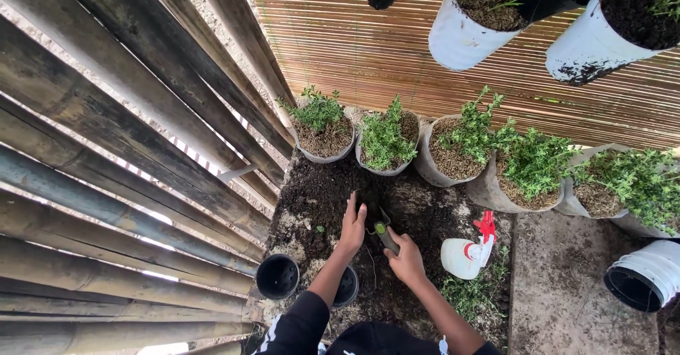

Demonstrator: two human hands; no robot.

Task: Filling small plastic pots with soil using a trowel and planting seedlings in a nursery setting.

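While the left hand (352, 226) lies open, fingers flat on the dark soil (326, 192), the right hand (406, 256) is wrapped around a green-handled trowel (383, 232) just beside it, near the soil patch's middle; a white spray bottle (464, 256) lies at its right edge.

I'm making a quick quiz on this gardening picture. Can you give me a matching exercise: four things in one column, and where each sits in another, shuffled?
Things:
1. left hand
2. right hand
3. spray bottle
4. black pot

Places:
A. lying on the ground right of the hands
B. flat on the dark soil
C. empty, left of the left forearm
D. around the green-handled trowel

Pairs: 1-B, 2-D, 3-A, 4-C
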